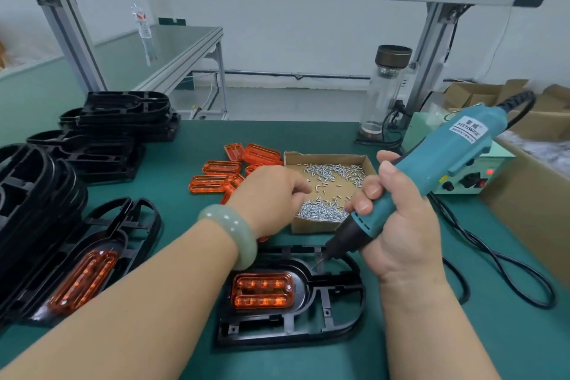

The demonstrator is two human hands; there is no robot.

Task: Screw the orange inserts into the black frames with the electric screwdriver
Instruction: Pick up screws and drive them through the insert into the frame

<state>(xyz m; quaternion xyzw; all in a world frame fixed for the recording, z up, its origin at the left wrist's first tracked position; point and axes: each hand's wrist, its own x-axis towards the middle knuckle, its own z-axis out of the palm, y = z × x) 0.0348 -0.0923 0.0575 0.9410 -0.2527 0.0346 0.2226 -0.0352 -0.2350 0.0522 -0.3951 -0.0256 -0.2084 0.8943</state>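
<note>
A black frame (327, 315) lies in front of me on the green mat with an orange insert (262, 290) seated in its left pocket. My right hand (398, 225) grips the teal electric screwdriver (447, 163), its bit tilted down over the frame's top edge. My left hand (271, 194) reaches over the cardboard box of screws (330, 185), fingers curled at the screws; whether it holds one is hidden. Several loose orange inserts (216, 176) lie behind that hand. At the left sits another frame with an orange insert (83, 278) in it.
Stacks of black frames (123, 114) fill the left side. A green power supply (468, 176) and cardboard boxes (530, 194) stand at the right, with the black cable (509, 271) looping over the mat. A glass bottle (385, 92) stands behind the screw box.
</note>
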